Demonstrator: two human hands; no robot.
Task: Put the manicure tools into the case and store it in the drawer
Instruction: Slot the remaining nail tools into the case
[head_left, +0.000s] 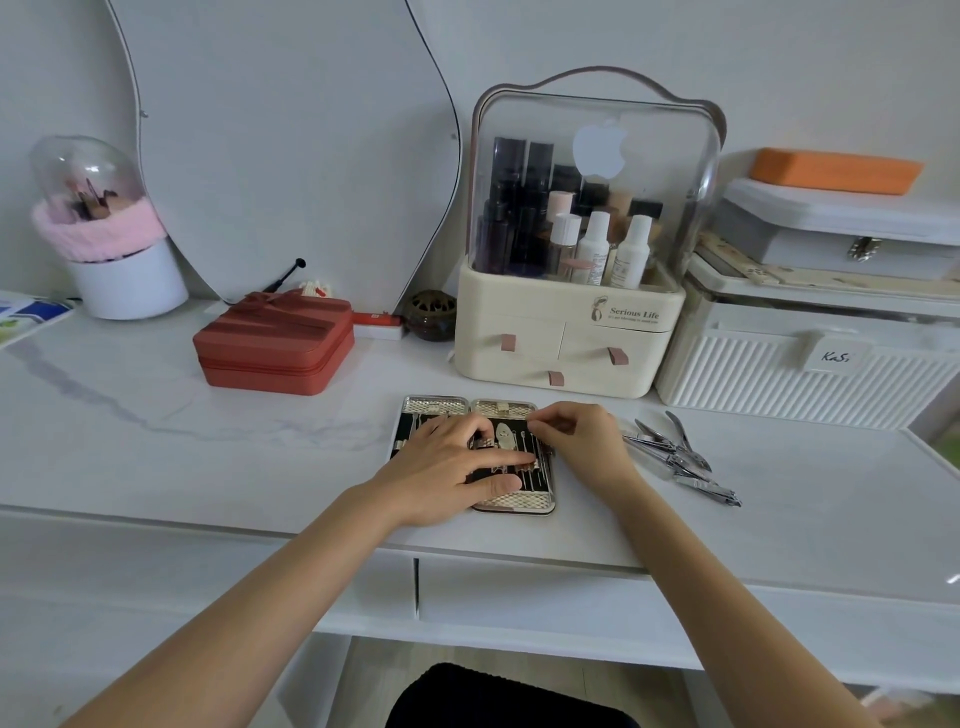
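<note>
While the case (511, 501) lies open flat on the desk (156, 441), near its front edge, both hands are over it. L hand (447, 470) rests on the black insert w/ fingers spread and mostly straight, index fingertip pressing across the tools in the R half, hiding much of the L half. R hand (576, 436) is at the case's upper R edge, thumb and index pinched together on smth thin and dark; can't tell what. Loose tools (680, 457), i.e. nippers and clippers, lie in a heap on the desk just R of the R hand, apart from the case. Behind the case, close, stands a cream organizer (566, 338) w/ clear dome, bottles inside, 3 small drawers w/ pink tabs. R of it a white ribbed box (800, 379), touching or nearly so. L of it a dark jar (430, 316), a red zip box (275, 345), and further L a white brush holder (130, 283) w/ pink trim. Mirror (291, 150) leans at the wall. A desk drawer (545, 603) front, closed, sits below the case.
</note>
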